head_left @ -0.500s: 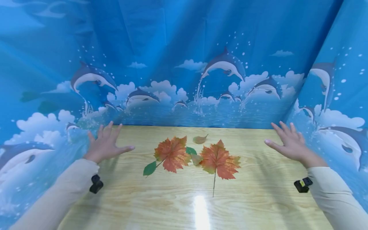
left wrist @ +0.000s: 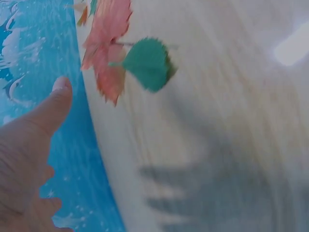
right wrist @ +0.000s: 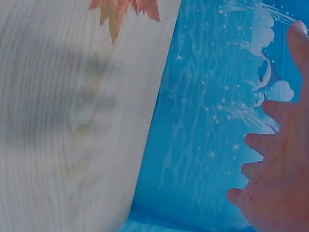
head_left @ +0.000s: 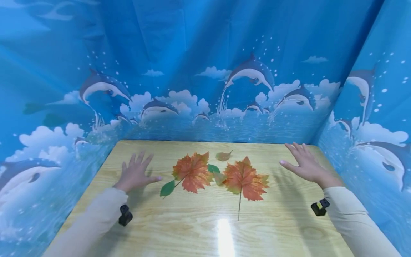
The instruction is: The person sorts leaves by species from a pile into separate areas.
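Note:
Two orange-red maple leaves lie near the middle of the table: the left maple leaf point(head_left: 192, 172) and the right maple leaf point(head_left: 244, 178), whose thin stem points toward me. A green leaf point(head_left: 167, 188) lies by the left one's stem. Between the two sit another green leaf point(head_left: 213, 168) and a pale leaf point(head_left: 219, 178), with a brownish leaf point(head_left: 223, 156) behind them. My left hand point(head_left: 136, 174) hovers left of the leaves, fingers spread, holding nothing. To their right my right hand point(head_left: 308, 166) hovers likewise, fingers spread and holding nothing. Both cast shadows on the wood.
The light wood-grain table point(head_left: 179, 228) has a bright glare spot near its front. A blue curtain point(head_left: 179, 53) printed with dolphins and clouds surrounds its back and both sides. Small black devices sit at the left wrist point(head_left: 125, 215) and the right wrist point(head_left: 320, 207).
Both hands have moved inward toward the leaves, the left to the right and slightly nearer me, the right to the left. The leaves have stayed put.

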Motion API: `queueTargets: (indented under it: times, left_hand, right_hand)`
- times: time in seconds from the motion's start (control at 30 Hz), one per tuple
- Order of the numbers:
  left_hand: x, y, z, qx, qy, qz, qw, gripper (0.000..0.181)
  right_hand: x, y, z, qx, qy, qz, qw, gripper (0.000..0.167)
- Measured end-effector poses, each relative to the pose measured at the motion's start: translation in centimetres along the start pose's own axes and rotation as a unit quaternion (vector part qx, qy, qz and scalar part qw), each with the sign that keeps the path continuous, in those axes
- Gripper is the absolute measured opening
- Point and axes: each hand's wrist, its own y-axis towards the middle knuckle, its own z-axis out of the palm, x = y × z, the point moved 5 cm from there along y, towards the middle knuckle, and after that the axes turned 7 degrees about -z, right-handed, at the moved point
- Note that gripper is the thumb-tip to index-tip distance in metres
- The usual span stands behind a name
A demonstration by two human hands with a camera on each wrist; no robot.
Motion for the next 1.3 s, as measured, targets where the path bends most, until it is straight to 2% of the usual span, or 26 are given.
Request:
queueTargets:
  times: [0.13,0.3,0.43,0.63,0.87,1.17,1.3]
  left_hand:
    - [-0.4,-0.2,1.6,0.014,-0.013,0.006,0.9998,0.095]
    - [-0.7,-0.5,3.2,0.021,-0.051,0.031,0.998,0.089]
    - [-0.7,-0.6,4.6,0.027,-0.101,0.056,0.9929,0.084]
    - [-0.4,-0.6,6.5,0.02,-0.164,0.06,0.9845,0.07]
    - [-0.4,-0.7,7.7,0.013,-0.199,0.035,0.9793,0.058]
    - [-0.7,-0.4,8.2,-0.02,-0.203,0.038,0.9782,0.045]
    - [-0.7,-0.3,8.4,-0.023,-0.208,0.036,0.9771,0.043]
  right_hand:
    - [0.4,0.5,1.2,-0.003,0.018,-0.004,0.9998,0.08]
    - [0.9,1.1,2.6,-0.004,0.038,-0.013,0.9992,0.078]
    - [1.2,1.5,3.7,0.0,0.057,-0.018,0.9982,0.077]
    - [2.1,2.4,5.4,0.001,0.089,-0.031,0.9956,0.076]
    - [3.5,3.8,7.6,0.012,0.134,-0.039,0.9901,0.075]
    - [5.8,5.9,10.3,0.028,0.185,-0.05,0.981,0.076]
    - [7.0,6.8,11.3,0.038,0.222,-0.061,0.9724,0.073]
